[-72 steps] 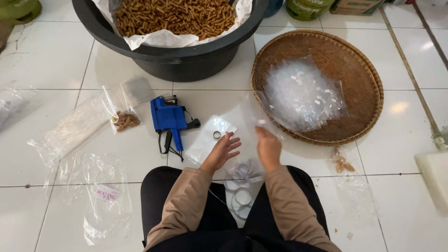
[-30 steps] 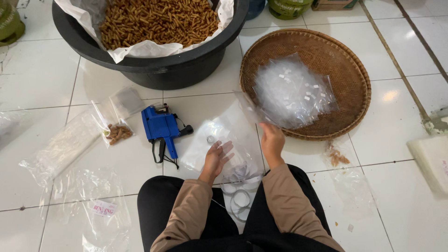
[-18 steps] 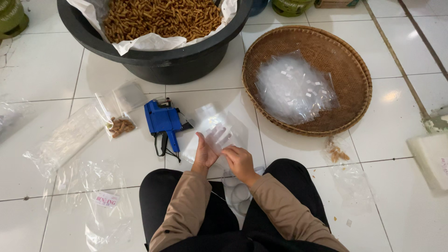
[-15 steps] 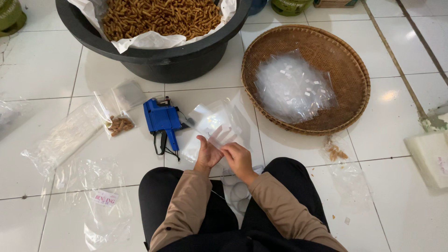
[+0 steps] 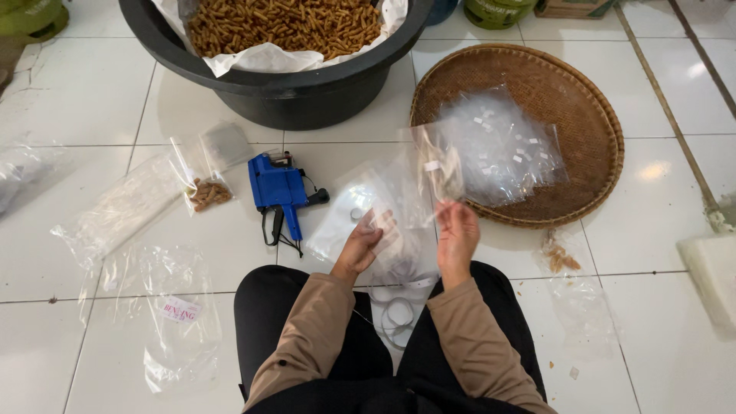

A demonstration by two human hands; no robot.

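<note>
I sit on a white tiled floor. My right hand (image 5: pixel 457 238) pinches a clear plastic bag (image 5: pixel 437 162) by its lower edge and lifts it upright. My left hand (image 5: pixel 366 241) rests with spread fingers on a stack of clear bags (image 5: pixel 366 201) lying in front of my knees. A blue label gun (image 5: pixel 277 192) lies just left of that stack. A round woven tray (image 5: pixel 583 123) to the right carries a heap of labelled clear bags (image 5: pixel 502 146).
A black tub (image 5: pixel 307 84) lined with white plastic holds brown snack sticks at the top. More clear bags (image 5: pixel 165 314) lie at left, one with a few snack sticks (image 5: pixel 207 193). A strip of label backing (image 5: pixel 395 307) coils between my knees. A crumpled bag (image 5: pixel 575 295) lies at right.
My hands came together on the bag stack, then parted. The right hand now lifts one bag up toward the tray while the left stays on the stack.
</note>
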